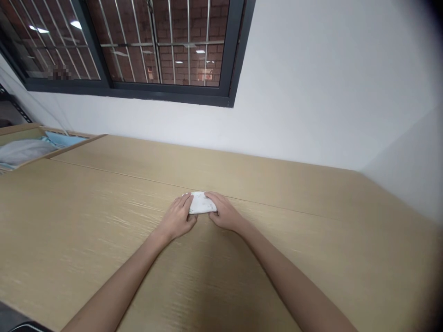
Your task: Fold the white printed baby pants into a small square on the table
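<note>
A small white folded cloth with faint grey printed marks lies on the wooden tabletop, near the seam that crosses it. My left hand grips its left end, fingers over the top and thumb at the near edge. At the right end my right hand holds it the same way, with the thumb low on the near side. Both ends of the cloth are partly hidden under my fingers.
A wood-edged bin at the far left holds pale bagged material and something light blue. Behind the table rises a white wall with a dark-framed barred window.
</note>
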A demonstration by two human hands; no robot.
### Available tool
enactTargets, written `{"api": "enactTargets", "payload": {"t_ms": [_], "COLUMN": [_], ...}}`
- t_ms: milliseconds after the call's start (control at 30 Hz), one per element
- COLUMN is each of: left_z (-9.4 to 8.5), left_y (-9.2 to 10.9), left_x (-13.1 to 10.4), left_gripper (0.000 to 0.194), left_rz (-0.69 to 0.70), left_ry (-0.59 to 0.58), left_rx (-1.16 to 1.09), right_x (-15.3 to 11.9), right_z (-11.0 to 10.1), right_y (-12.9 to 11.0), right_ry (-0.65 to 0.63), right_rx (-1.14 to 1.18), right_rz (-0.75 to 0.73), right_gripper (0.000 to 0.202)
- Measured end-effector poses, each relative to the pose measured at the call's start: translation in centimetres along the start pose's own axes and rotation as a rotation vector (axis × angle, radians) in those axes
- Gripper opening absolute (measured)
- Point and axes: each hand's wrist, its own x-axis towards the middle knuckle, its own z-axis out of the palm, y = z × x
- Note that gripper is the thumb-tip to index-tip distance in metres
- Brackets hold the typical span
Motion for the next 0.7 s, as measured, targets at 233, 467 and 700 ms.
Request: {"api": "enactTargets", "payload": {"t_ms": [233,467,700], "left_z": [-1.9,-3.8,-3.9], "left_y": [0.9,5.0,6.4], "left_x": [0.9,-0.2,-1.2], "left_gripper": [0.027,0.034,0.041], "left_rz": [-0.032,-0.298,-0.402], "left_ry": [0.037,0.034,-0.117], "left_rx": [-0.115,-0.492,-0.202], "right_x": [1.0,2.1,1.8], "right_z": [-0.3,-1.9,-0.2], "right_y": [0.0,-1.8,-0.3], "right_ry": [0.204,0.287,0.231], "right_rx": [0.401,0.897,0.634], "right_rz": [0.2,0.48,0.546], "right_gripper": [0.054,0.07,0.059]}}
